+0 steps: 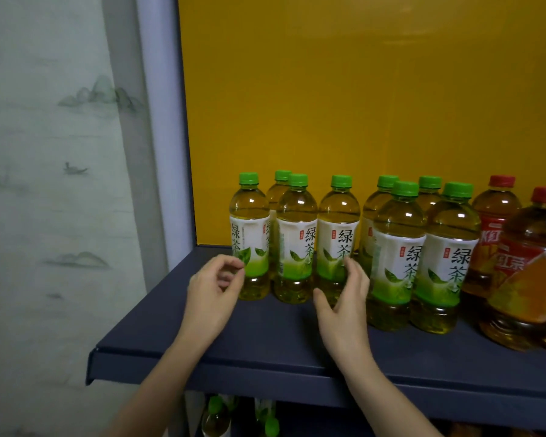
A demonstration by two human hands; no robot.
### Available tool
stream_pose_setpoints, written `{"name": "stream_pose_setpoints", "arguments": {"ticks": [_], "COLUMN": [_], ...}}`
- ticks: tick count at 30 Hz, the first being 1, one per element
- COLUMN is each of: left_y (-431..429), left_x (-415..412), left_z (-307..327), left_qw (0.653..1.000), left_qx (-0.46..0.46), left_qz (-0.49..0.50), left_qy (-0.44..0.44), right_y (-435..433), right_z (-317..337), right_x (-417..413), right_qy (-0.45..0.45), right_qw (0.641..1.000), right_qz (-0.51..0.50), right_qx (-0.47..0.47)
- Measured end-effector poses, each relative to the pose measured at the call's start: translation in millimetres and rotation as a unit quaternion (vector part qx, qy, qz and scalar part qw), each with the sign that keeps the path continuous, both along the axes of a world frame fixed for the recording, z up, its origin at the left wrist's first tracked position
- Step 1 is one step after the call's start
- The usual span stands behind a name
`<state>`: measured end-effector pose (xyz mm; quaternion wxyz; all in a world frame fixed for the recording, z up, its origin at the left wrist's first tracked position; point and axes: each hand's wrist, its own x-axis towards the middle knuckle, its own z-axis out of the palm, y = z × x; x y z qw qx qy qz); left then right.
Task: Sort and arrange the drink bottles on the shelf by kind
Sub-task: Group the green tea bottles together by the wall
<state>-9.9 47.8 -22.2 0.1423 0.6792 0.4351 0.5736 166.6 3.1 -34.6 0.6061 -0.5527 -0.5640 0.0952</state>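
Shelf: dark blue board, filling the view from 9 o'clock through 3 o'clock, below a yellow back panel.

Green tea bottles: eight, green caps, white-and-green labels, upright on the shelf in a loose double row. They stand at the view's centre and on toward 3 o'clock.

Red tea bottles: red caps, red-and-orange labels, upright, at 3 o'clock of the green group and just beside it.

Left hand: over the shelf at 7 o'clock of the leftmost green bottle. Its fingers are loosely curled and released, holding nothing. Contact with the label cannot be told.

Right hand: at 5 o'clock of the fourth green bottle. Its fingers are nearly straight and released, thumb spread, lying along that bottle's right side and grasping nothing.

Curtain: pale, ink-landscape print, at 9 o'clock.

Lower-tier bottles: green caps, partly hidden under the shelf at 6 o'clock.
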Motion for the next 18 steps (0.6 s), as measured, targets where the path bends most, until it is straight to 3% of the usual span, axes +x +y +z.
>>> {"name": "stream_pose_setpoints", "arguments": {"ticks": [4,9,18], "left_y": [23,51,100], "left_x": [-29,-43,-83], "left_z": [2,3,5], "left_qw": [0.998,0.985,0.959], "left_qx": [-0.055,-0.131,-0.188], "left_qz": [0.003,-0.068,-0.113], "left_qy": [-0.012,0.090,0.179], "right_y": [-2,25,64], "right_z": [4,11,13], "right_x": [-33,-74,-109], "right_qy": [-0.061,-0.103,-0.081], "right_qw": [0.995,0.992,0.992], "right_qz": [-0.011,0.071,-0.013], "right_qx": [0.083,-0.005,-0.092]}}
